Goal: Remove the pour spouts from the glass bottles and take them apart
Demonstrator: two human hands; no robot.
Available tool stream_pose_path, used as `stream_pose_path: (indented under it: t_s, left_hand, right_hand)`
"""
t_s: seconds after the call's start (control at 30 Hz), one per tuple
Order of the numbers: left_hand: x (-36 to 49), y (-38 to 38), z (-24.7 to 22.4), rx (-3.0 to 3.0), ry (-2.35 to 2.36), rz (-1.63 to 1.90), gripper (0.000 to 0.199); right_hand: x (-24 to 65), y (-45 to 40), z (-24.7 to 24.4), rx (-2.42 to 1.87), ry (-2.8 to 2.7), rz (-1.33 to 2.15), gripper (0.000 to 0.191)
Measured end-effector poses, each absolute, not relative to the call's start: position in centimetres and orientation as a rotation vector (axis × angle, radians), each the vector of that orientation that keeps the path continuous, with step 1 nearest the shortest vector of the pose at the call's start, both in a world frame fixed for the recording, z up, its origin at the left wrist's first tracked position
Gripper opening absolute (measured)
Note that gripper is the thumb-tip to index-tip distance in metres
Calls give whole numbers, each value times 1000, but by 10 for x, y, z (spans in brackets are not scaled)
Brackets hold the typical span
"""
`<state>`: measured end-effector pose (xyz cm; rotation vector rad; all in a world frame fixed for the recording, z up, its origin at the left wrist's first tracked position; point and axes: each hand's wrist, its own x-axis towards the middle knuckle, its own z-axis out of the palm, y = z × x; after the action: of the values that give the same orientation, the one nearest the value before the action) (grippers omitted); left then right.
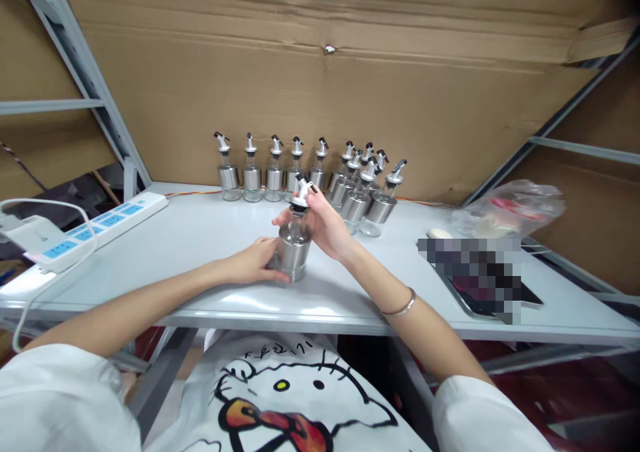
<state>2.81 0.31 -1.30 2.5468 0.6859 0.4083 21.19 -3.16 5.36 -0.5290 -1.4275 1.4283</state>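
Note:
An oil dispenser bottle [294, 245] of clear glass with a steel sleeve stands upright near the table's front edge. Its white and black pour spout [303, 189] sits in the neck. Low on the bottle, my left hand [255, 260] is closed against the glass base, thumb in front. Higher up, my right hand [326, 224] grips the spout and neck with its fingers, some of which are hidden behind the bottle.
Several matching bottles [274, 179] stand along the cardboard back wall, clustered more tightly at the right [357, 202]. A power strip [107, 232] with a white cable lies at left. On the right are a blurred-out tablet-like device [467, 305] and a clear plastic bag [510, 209].

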Motion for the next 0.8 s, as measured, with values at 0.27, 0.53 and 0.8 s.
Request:
stream_pose_path:
  t_s: [0.27, 0.53, 0.8]
  left_hand:
    - [29, 4, -14, 2537, 647, 434, 51]
    - [29, 3, -13, 2540, 663, 430, 50]
    - [30, 3, -15, 2551, 631, 441, 54]
  right_hand:
    - [211, -30, 53, -495, -1392, 1436, 38]
    - [211, -24, 45, -466, -1457, 1366, 36]
    - [204, -26, 42, -423, -1443, 1173, 34]
